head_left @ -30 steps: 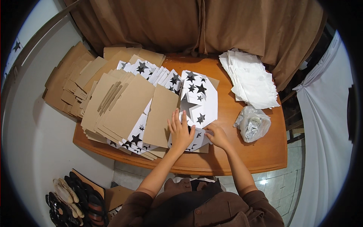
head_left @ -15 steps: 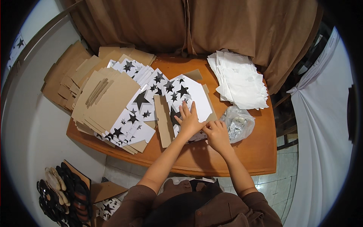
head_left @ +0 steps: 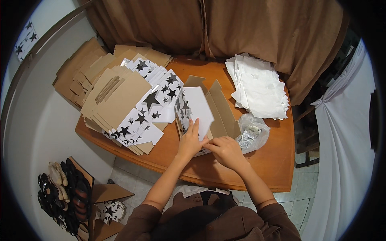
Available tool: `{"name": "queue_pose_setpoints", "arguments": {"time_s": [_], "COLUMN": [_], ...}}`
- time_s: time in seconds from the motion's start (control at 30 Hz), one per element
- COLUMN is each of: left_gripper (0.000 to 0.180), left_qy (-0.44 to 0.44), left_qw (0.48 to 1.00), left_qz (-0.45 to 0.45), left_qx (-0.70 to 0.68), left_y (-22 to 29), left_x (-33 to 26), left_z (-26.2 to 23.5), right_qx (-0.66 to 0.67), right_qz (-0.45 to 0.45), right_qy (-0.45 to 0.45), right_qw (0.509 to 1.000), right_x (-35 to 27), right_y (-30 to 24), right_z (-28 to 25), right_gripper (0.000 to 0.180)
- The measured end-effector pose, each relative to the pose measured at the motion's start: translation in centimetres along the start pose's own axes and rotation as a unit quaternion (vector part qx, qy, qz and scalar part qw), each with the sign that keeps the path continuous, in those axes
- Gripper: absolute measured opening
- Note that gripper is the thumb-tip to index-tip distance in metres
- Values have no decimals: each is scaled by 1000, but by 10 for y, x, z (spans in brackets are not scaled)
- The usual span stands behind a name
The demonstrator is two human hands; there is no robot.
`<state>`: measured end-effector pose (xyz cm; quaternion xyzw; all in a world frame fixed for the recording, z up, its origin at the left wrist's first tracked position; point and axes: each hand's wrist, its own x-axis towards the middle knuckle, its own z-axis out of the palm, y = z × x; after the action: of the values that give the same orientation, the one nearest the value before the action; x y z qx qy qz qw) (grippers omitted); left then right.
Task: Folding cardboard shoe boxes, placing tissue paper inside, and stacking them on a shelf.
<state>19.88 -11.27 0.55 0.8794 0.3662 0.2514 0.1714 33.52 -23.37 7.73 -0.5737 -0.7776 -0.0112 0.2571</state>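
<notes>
In front of me on the table is a partly folded cardboard box [head_left: 198, 106], white with black stars outside and plain brown inside. One white panel stands tilted up, and the brown inner side [head_left: 221, 108] shows to its right. My left hand [head_left: 190, 143] grips the near part of the box, its fingers pressed along the raised panel. My right hand [head_left: 227, 152] is closed, with thumb and fingers pinching the box's near edge right beside the left thumb. The pinched edge is largely hidden by the fingers.
Stacked flat star-print box blanks [head_left: 120, 94] cover the table's left side, with more brown cardboard [head_left: 80, 66] behind. White paper sheets [head_left: 257, 86] lie at the far right, above a clear plastic bag [head_left: 253, 132] of small silvery items. A shoe rack [head_left: 68, 193] stands lower left.
The white star-print panel has swung up from lying flatter, baring the brown inside on its right. My left hand has moved slightly nearer me, its spread fingers drawn together.
</notes>
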Motion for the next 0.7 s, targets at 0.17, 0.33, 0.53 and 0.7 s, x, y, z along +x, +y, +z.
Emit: {"name": "queue_pose_setpoints", "arguments": {"time_s": [0.17,0.33,0.53,0.7], "left_gripper": [31,19,23,32], "left_qy": [43,97,74,19], "left_qw": [988,966,955,930], "left_qz": [-94,-89,-123,-230], "left_qx": [-111,-224,-260,-286], "left_y": [-23,-22,-27,-27], "left_x": [-18,-43,-64,-70], "left_z": [-2,-1,3,8], "right_qx": [165,185,345,269], "right_qz": [120,239,263,303], "right_qy": [137,202,102,101], "right_qw": [969,932,895,909], "right_x": [5,-6,-14,-35], "right_y": [37,92,75,72], "right_z": [-3,11,34,67], "right_gripper": [27,52,81,82]}}
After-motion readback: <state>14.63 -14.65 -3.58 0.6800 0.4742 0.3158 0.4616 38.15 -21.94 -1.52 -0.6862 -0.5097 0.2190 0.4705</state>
